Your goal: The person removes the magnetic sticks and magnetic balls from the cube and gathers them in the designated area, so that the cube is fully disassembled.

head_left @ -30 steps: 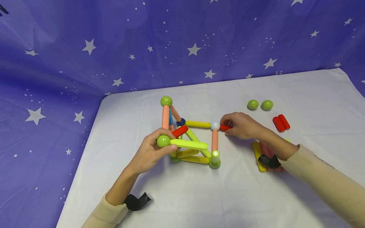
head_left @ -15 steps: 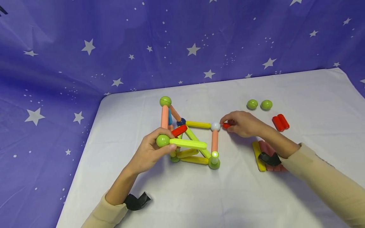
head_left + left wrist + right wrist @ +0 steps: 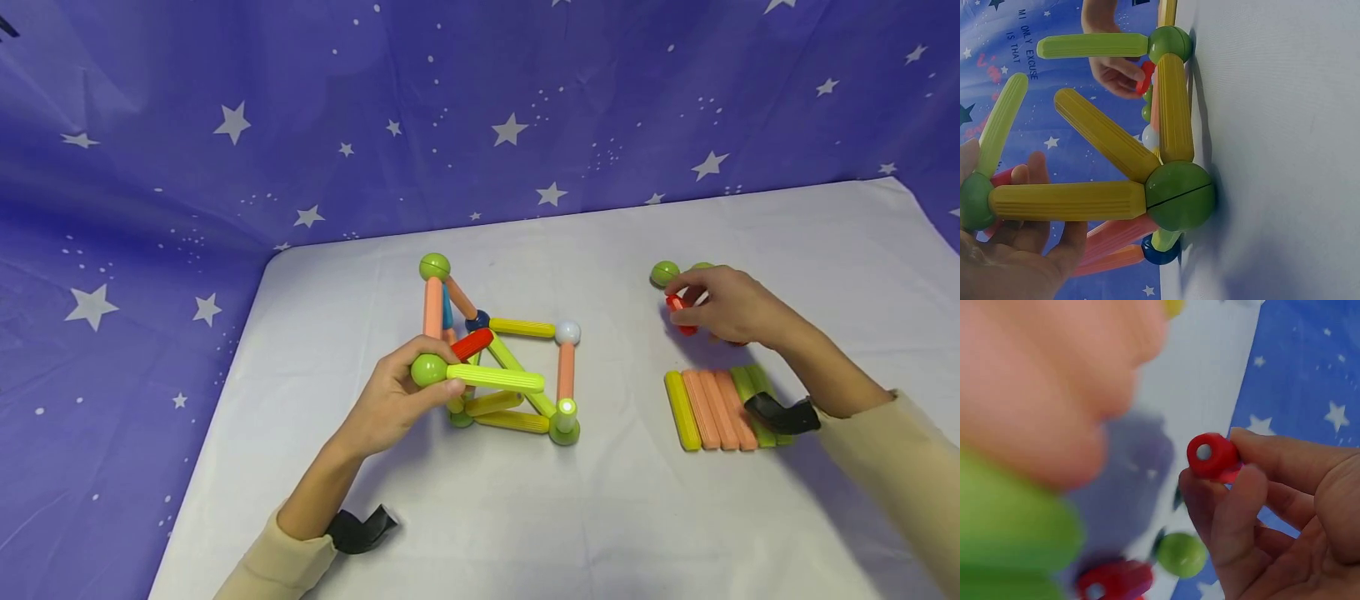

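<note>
My left hand [image 3: 401,396] holds the near upper corner of a frame of magnetic rods and balls, gripping around a green ball [image 3: 429,370]. From that ball a lime rod [image 3: 497,379] and a short red rod [image 3: 472,345] stick out. At the frame's right back corner sits a white ball [image 3: 567,332], joined to a yellow rod [image 3: 522,328] and an orange rod [image 3: 566,372]. Over on the right, my right hand [image 3: 731,308] pinches another short red rod [image 3: 1213,455] between thumb and fingers, near two loose green balls [image 3: 665,274].
A row of yellow, orange and lime rods [image 3: 720,410] lies on the white table [image 3: 525,517] below the right hand. Other short red rods [image 3: 1116,579] lie mostly hidden under that hand. A purple star-printed cloth [image 3: 480,108] hangs behind the table.
My right hand has pulled the short red rod off the white ball and carried it right, towards the loose green balls. The left hand keeps its hold on the frame.
</note>
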{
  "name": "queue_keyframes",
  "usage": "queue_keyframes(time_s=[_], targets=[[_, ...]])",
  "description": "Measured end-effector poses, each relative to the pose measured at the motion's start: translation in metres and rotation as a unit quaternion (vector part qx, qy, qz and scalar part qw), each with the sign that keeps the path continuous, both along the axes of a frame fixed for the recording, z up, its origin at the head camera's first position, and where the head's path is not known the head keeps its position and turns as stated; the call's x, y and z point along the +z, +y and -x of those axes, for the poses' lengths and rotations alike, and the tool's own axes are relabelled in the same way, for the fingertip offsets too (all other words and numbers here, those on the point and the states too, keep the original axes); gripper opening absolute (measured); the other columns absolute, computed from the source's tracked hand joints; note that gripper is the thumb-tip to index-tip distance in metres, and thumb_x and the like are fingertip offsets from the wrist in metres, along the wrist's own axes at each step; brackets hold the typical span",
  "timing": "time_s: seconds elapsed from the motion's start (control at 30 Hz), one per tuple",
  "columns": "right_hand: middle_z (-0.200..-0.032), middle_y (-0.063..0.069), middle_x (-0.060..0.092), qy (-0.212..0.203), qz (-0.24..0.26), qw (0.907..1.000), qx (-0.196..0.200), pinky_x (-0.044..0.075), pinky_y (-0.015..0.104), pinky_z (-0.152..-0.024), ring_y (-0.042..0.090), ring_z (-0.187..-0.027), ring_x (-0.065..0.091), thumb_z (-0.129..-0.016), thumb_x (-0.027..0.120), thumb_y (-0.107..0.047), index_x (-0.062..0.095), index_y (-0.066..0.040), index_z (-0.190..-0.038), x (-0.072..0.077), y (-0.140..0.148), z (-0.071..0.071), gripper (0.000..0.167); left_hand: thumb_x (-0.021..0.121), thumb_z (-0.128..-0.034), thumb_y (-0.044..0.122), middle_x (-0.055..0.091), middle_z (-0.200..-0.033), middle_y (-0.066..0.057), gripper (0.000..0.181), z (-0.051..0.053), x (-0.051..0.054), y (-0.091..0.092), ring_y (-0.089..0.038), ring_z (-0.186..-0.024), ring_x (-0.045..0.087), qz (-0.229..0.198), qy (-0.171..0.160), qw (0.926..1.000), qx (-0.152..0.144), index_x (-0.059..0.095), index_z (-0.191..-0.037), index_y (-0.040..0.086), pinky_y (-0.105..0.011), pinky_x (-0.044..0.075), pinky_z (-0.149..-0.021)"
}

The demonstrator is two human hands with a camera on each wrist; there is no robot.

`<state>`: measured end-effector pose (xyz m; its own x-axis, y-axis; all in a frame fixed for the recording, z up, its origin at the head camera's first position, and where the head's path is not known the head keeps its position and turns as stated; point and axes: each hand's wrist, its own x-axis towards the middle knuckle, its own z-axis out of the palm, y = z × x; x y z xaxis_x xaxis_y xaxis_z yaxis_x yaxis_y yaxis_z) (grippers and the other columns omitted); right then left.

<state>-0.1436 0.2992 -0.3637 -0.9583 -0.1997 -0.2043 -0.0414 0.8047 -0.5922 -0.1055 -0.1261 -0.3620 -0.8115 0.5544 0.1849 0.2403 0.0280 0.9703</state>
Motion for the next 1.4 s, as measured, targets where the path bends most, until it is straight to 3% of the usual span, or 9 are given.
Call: queue_keyframes(time_s=[0.4, 0.57, 0.93, 1.1, 1.2, 1.3, 1.37, 1.4], targets=[[-0.098, 0.017, 0.064, -0.013, 0.025, 0.9994, -0.019, 0.051, 0.032, -0.05, 0.022, -0.057, 0.058, -0.091, 0.07, -0.01, 0.06, 0.005, -0.123, -0.017, 0.02, -0.001, 0.036, 0.065, -0.0909, -0.002, 0.068, -0.089, -0.011, 0.018, 0.0, 0.001, -0.002, -0.028, -0.136, 0.041, -0.005, 0.003, 1.0, -0.002, 0.059, -0.106, 0.004, -0.034, 0.037, -0.108], [-0.09, 0.013, 0.063, -0.008, -0.006, 0.9998, -0.016, 0.049, 0.032, -0.047, 0.021, -0.053, 0.057, -0.088, 0.074, -0.013, 0.062, 0.003, -0.118, -0.017, 0.02, -0.001, 0.035, 0.065, -0.091, -0.002, 0.067, -0.09, -0.011, 0.017, 0.001, 0.001, -0.002, -0.027, -0.133, 0.043, -0.002, 0.001, 1.0, -0.001, 0.059, -0.106, 0.004, -0.031, 0.043, -0.101], [-0.082, 0.007, 0.064, -0.029, -0.053, 0.9982, -0.006, 0.048, 0.035, -0.049, 0.019, -0.05, 0.058, -0.087, 0.074, -0.016, 0.06, 0.004, -0.115, -0.016, 0.016, 0.0, 0.037, 0.065, -0.0912, -0.002, 0.068, -0.089, -0.011, 0.017, 0.002, 0.0, -0.003, -0.025, -0.133, 0.043, -0.006, 0.006, 1.0, -0.004, 0.059, -0.106, 0.005, -0.034, 0.038, -0.107], [-0.084, 0.01, 0.065, 0.002, -0.083, 0.9965, -0.002, 0.047, 0.036, -0.053, 0.02, -0.054, 0.059, -0.089, 0.072, -0.018, 0.059, 0.008, -0.119, -0.011, 0.013, -0.002, 0.042, 0.065, -0.0913, -0.002, 0.067, -0.089, -0.016, 0.018, 0.002, 0.001, -0.003, -0.025, -0.136, 0.041, -0.006, 0.003, 1.0, -0.006, 0.058, -0.106, 0.006, -0.035, 0.038, -0.108], [-0.087, 0.013, 0.065, 0.081, -0.103, 0.9914, -0.004, 0.049, 0.041, -0.058, 0.025, -0.066, 0.061, -0.089, 0.072, -0.017, 0.062, 0.007, -0.116, -0.002, 0.001, -0.013, 0.038, 0.064, -0.0918, -0.001, 0.066, -0.091, -0.021, 0.018, 0.002, 0.001, -0.003, -0.028, -0.132, 0.044, -0.007, 0.0, 0.9999, -0.008, 0.058, -0.107, 0.007, -0.034, 0.042, -0.103], [-0.092, 0.011, 0.066, 0.158, -0.057, 0.9858, 0.006, 0.051, 0.042, -0.063, 0.026, -0.078, 0.061, -0.088, 0.074, -0.014, 0.067, 0.002, -0.112, 0.008, -0.022, -0.037, 0.03, 0.065, -0.0919, -0.001, 0.065, -0.09, -0.024, 0.018, 0.001, 0.0, -0.002, -0.028, -0.134, 0.043, -0.008, 0.001, 0.9999, -0.007, 0.058, -0.107, 0.007, -0.034, 0.039, -0.107], [-0.099, 0.008, 0.066, 0.147, 0.022, 0.9885, 0.024, 0.053, 0.039, -0.062, 0.024, -0.084, 0.064, -0.088, 0.075, -0.014, 0.068, -0.003, -0.113, 0.013, -0.042, -0.058, 0.029, 0.064, -0.0921, -0.001, 0.064, -0.09, -0.026, 0.018, 0.001, 0.0, -0.002, -0.028, -0.135, 0.043, -0.009, 0.003, 0.9999, -0.007, 0.058, -0.107, 0.007, -0.034, 0.038, -0.108], [-0.104, 0.008, 0.066, 0.121, 0.072, 0.9894, 0.035, 0.054, 0.037, -0.06, 0.024, -0.089, 0.065, -0.088, 0.076, -0.016, 0.067, -0.006, -0.115, 0.014, -0.053, -0.067, 0.03, 0.064, -0.0919, -0.001, 0.064, -0.09, -0.028, 0.018, 0.0, 0.0, -0.003, -0.027, -0.138, 0.039, -0.012, 0.004, 0.9999, -0.007, 0.058, -0.107, 0.007, -0.035, 0.035, -0.11]])
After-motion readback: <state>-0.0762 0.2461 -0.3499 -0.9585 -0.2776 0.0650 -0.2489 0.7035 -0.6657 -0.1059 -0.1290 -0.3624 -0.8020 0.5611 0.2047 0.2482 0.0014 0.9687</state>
